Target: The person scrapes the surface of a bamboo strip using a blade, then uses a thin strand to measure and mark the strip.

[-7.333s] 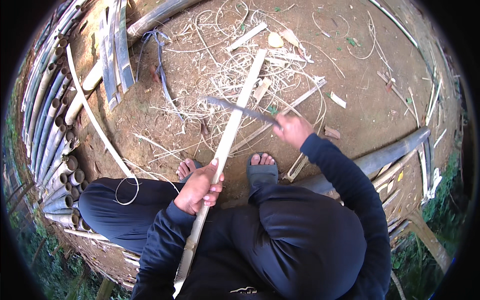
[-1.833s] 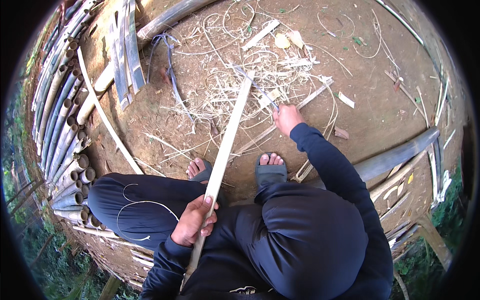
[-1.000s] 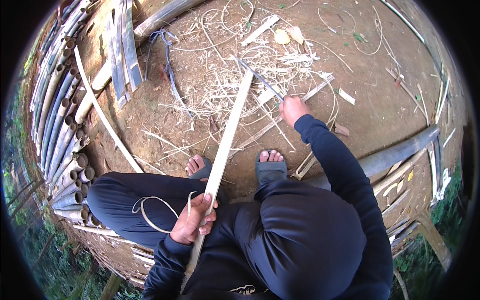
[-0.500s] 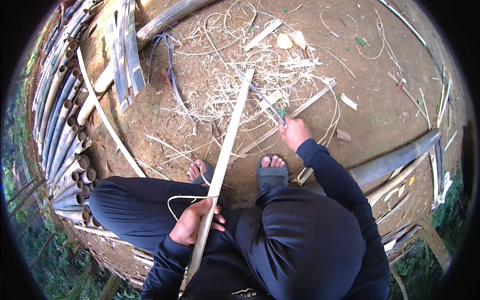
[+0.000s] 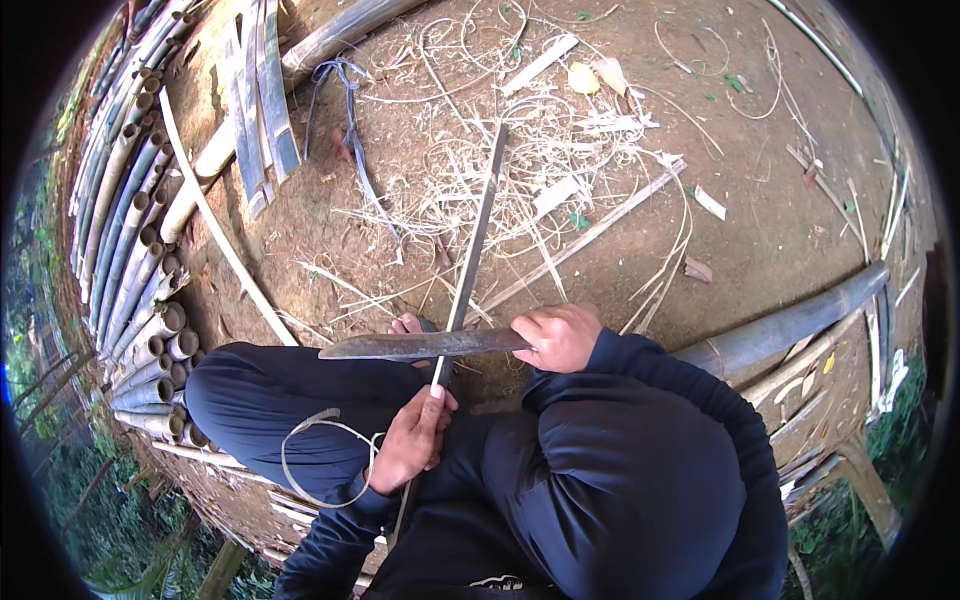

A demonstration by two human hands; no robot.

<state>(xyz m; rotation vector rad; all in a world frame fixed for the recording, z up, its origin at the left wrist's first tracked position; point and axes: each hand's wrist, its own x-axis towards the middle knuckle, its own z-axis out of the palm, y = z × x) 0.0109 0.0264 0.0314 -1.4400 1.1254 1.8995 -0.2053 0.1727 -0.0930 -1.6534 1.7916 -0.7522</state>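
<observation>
My left hand (image 5: pixel 415 435) is closed round a long, narrow bamboo strip (image 5: pixel 482 225) near its lower end. The strip slants up and away from my lap, showing a dark face along its far part and a pale one near my thumb. My right hand (image 5: pixel 560 337) grips a machete, its handle mostly hidden in my fist. The dark machete blade (image 5: pixel 415 345) lies crosswise over the strip, just beyond my left fingers, its tip pointing left. Beside my left wrist hangs a thin curled bamboo sliver (image 5: pixel 286 462), looping over my left thigh.
Pale shavings (image 5: pixel 470 190) are heaped on the bare earth ahead. Cut bamboo poles (image 5: pixel 130 240) are stacked along the left, with dark split slats (image 5: pixel 262 110) near them. A thick bamboo pole (image 5: pixel 790 315) lies to the right. Blue cord (image 5: pixel 350 130) rests by the slats.
My right hand has brought the machete back from over the shavings to lie across the strip near my left hand. The strip has turned from its broad pale face to a narrower, darker side.
</observation>
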